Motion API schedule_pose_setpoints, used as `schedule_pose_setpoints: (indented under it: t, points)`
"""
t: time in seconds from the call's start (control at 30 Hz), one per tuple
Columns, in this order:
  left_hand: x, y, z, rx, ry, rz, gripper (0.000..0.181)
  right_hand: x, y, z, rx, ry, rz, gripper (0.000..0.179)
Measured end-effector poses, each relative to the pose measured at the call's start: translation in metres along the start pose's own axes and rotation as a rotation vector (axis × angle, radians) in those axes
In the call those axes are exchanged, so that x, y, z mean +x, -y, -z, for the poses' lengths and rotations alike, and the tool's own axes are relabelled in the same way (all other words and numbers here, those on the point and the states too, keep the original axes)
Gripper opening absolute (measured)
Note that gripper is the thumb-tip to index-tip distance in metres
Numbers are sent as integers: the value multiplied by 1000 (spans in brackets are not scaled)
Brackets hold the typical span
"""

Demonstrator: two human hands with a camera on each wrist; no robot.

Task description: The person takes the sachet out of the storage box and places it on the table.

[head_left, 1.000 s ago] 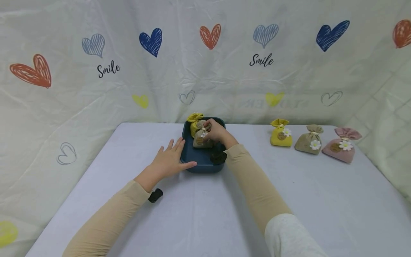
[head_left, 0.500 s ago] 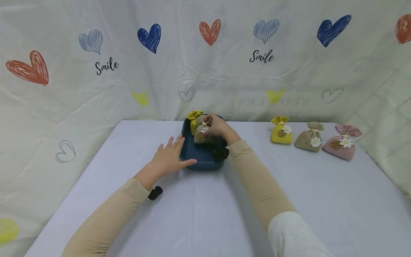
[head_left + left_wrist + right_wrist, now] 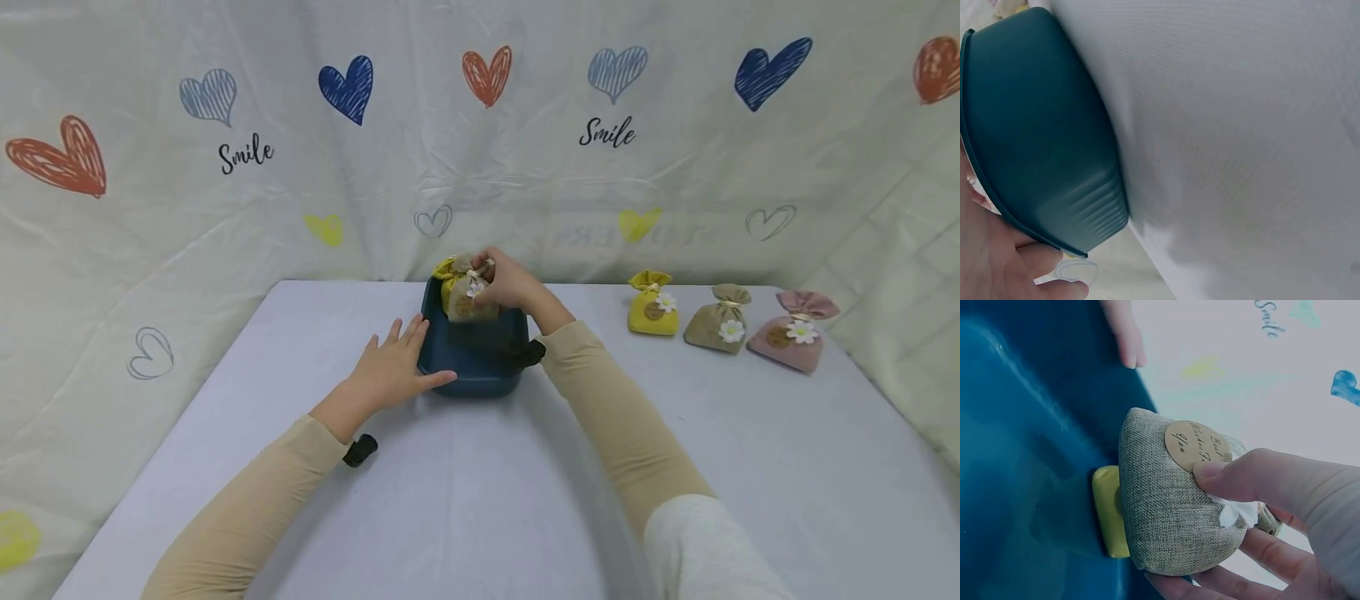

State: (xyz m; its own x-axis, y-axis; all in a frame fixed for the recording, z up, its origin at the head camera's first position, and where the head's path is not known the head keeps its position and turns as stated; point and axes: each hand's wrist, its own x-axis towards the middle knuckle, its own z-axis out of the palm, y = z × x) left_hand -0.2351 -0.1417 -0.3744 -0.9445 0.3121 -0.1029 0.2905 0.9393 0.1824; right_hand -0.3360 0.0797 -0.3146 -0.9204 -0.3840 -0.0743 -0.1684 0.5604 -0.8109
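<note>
Starting at the left of my head feed, I have a small black piece (image 3: 361,450) just below a beige sleeve (image 3: 300,467), and beyond it the left hand (image 3: 390,371), its fingers straight and spread, thumb out, lying along the rim of a dark blue tray (image 3: 480,387); I can't tell how hard they press. The tray stands at the far side of the white table (image 3: 585,467). Toward its far left corner I see a yellow pouch (image 3: 447,295), partly hidden by the grey-beige pouch (image 3: 463,308), which the right hand (image 3: 513,283) grips over the far part of the tray. On my right wrist feed, the thumb lies across the pouch's front, touching a round "Best Wishes" tag (image 3: 1192,442) beside a white flower, the other fingers behind. Farther right, apart on the table, I have a second yellow pouch (image 3: 651,317), a tan pouch (image 3: 707,327) and a pink pouch (image 3: 787,340), each bearing a white flower.
</note>
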Motion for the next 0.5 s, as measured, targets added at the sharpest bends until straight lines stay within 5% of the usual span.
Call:
schedule_pose_setpoints:
  t: [0.5]
  points:
    - [-1, 0, 3, 5, 12, -1, 109, -21, 12, 12, -3, 20, 72, 59]
